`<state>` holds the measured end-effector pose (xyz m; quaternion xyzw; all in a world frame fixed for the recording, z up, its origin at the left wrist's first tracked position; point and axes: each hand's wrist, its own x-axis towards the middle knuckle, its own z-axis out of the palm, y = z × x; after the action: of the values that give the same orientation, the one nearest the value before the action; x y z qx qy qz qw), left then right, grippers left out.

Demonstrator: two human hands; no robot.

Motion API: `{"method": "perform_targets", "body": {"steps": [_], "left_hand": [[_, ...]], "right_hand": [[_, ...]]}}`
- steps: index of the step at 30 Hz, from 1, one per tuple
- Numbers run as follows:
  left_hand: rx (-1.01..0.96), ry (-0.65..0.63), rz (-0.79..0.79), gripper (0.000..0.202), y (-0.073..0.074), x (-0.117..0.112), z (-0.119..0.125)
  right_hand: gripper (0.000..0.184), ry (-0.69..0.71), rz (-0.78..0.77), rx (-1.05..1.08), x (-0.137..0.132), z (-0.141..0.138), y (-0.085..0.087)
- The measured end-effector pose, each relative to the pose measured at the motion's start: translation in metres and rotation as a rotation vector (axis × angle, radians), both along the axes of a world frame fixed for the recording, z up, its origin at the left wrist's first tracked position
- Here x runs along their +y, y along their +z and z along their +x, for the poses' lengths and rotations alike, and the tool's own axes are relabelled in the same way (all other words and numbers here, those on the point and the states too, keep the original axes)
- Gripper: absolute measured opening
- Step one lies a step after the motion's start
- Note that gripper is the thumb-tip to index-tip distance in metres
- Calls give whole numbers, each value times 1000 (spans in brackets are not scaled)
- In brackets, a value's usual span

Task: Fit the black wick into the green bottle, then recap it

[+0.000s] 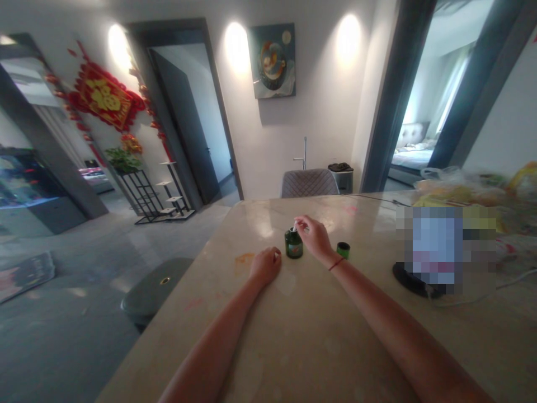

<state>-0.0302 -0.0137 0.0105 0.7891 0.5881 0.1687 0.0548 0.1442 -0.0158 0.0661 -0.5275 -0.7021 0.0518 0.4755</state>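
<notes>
A small dark green jar [293, 245] stands open on the beige marble table [302, 336]. My right hand [314, 235] hovers just right of and above it, fingers pinched on a small white thing [294, 226] held over the jar's mouth. A red string circles that wrist. My left hand [265, 265] rests on the table just left of the jar, curled into a loose fist with nothing visible in it. The jar's green lid [343, 249] lies on the table to the right of my right hand.
A black round base [409, 280] with a blurred object sits at right, with plastic bags [461, 187] of items behind it. A grey chair [309, 182] stands at the table's far end and a stool [154, 288] at its left side. Doorways open beyond.
</notes>
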Motion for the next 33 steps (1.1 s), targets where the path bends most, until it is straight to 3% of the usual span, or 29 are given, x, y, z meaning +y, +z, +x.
{"method": "perform_targets", "body": {"steps": [5,17,29,33], "left_hand": [[-2,-1,11,23,-1,1,0],[0,-14,20,22,-3,2,-1],[6,1,-28,24,2,0,0],[4,-8,-5,23,0,1,-1]], "right_hand": [[20,7,-28,-125,10,-7,-8],[14,13,-27,-97,21,1,-9],[23,193,-100,22,27,11,-13],[29,50,-193,-24,33,18,-20]]}}
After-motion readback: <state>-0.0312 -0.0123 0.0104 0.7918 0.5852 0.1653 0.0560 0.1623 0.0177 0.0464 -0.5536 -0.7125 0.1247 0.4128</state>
